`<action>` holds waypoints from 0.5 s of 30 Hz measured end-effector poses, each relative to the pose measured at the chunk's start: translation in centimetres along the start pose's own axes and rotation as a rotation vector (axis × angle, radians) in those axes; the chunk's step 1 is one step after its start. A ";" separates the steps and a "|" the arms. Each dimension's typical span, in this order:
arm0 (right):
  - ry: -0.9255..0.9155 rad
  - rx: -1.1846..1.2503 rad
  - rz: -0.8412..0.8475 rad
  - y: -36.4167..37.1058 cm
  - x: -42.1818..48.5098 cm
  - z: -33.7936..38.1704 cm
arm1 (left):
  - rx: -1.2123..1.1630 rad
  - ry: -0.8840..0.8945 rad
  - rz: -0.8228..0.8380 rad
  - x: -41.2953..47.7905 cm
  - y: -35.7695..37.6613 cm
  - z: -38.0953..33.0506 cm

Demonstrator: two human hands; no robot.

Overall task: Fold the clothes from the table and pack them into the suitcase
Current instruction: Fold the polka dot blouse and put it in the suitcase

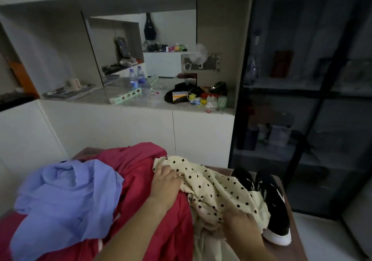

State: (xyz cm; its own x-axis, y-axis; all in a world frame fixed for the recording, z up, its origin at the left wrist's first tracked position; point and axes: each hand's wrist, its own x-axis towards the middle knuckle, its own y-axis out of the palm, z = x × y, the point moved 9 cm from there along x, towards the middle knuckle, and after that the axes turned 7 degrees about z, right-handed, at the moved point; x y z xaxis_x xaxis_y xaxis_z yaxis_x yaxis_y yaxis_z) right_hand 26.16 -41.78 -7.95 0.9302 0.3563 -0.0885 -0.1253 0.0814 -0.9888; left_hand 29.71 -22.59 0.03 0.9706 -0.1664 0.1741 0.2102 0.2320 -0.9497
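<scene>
A crumpled blue shirt [66, 196] lies at the left of the pile and overlaps the red garment [141, 172] spread beneath and beside it. Further back, two water bottles [136, 78] stand upright in a wall niche [96, 97], well apart from the clothes. The left hand [167, 180] reaches over the red garment, and its fingers [163, 169] curl round the far corner of the cream polka-dot garment [217, 188], gripping the cloth there. That garment lies bunched on the pile, partly on the red one, and trails down towards the near edge. The right hand [241, 222] rests on its near end. The right fingers [235, 215] are blurred and half sunk in the folds, so I cannot tell whether they pinch the cloth or only press on it. Just to the right, touching the dotted cloth, a pair of black sneakers [269, 200] with white soles sits on the brown surface [289, 230]. A dark shelving unit [302, 99] fills the right side of the room.
</scene>
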 end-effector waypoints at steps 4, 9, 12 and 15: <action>0.176 0.588 -0.271 -7.9 -0.6 -4.6 | -0.241 -0.142 0.039 1.4 -2.2 3.0; 0.256 0.960 -0.492 -14.5 -3.1 -8.8 | -0.832 -0.328 -0.231 -0.3 -8.3 6.9; 0.199 1.003 -0.566 -18.5 -5.4 -9.3 | -0.942 -0.358 -0.358 -2.4 -12.6 8.2; 0.129 0.968 -0.595 -22.3 -7.9 -8.7 | -0.913 -0.371 -0.436 -5.6 -17.0 8.6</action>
State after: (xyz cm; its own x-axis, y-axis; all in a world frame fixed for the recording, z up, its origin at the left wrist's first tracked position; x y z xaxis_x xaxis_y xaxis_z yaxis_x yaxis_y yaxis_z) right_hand 24.60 -54.50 13.74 0.9526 -0.0726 0.2954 0.1857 0.9079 -0.3757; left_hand 21.73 -17.35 17.44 0.8405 0.2751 0.4669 0.5286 -0.6057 -0.5947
